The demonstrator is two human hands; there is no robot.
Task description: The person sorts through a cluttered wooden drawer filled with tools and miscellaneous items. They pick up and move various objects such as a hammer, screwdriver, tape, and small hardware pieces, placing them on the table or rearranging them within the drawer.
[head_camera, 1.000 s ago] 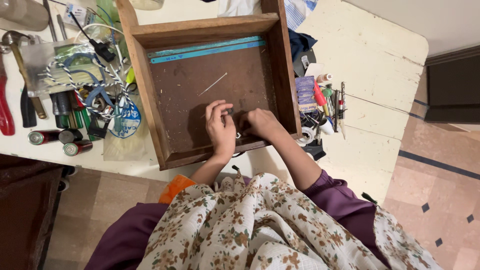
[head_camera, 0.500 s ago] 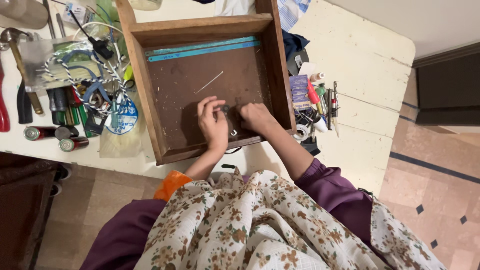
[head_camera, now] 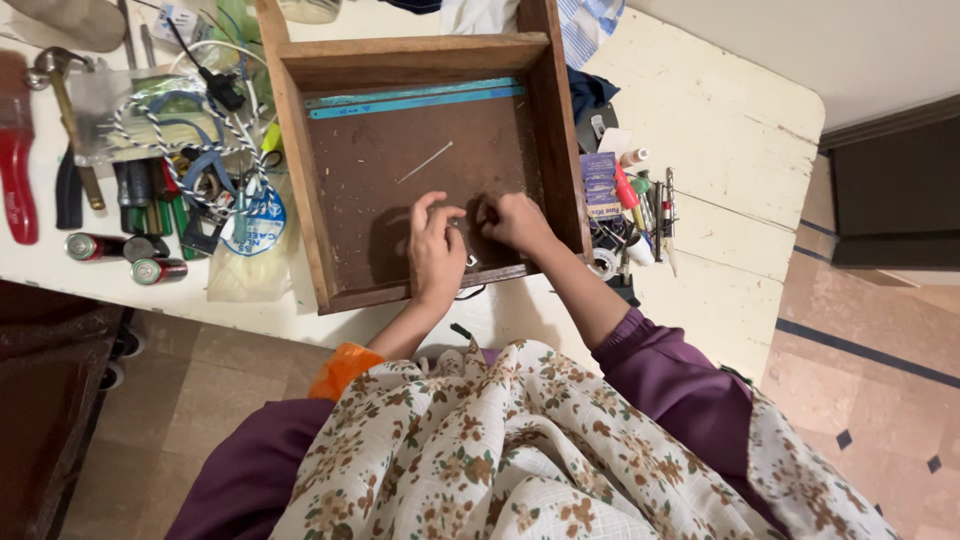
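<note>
We see left hand (head_camera: pixel 437 255) and right hand (head_camera: pixel 515 222) close together in drawer (head_camera: pixel 300 200), pinching small part (head_camera: pixel 457 222); grip unclear. Risk, we judge: part slips, lost among debris.

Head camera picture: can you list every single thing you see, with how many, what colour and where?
Shallow wooden drawer: one, brown, on the table.
Flat saw blades: two, teal, inside the drawer along its far wall.
Thin stick: one, pale, on the drawer floor.
Painted table: one, cream.
Cylindrical batteries: about three, red and dark, left of the drawer.
Twisted cord: one, blue-white, in the left pile.
Small tools and pens: several, mixed colours, right of the drawer.
Left hand: in the drawer.
Right hand: in the drawer.
</note>
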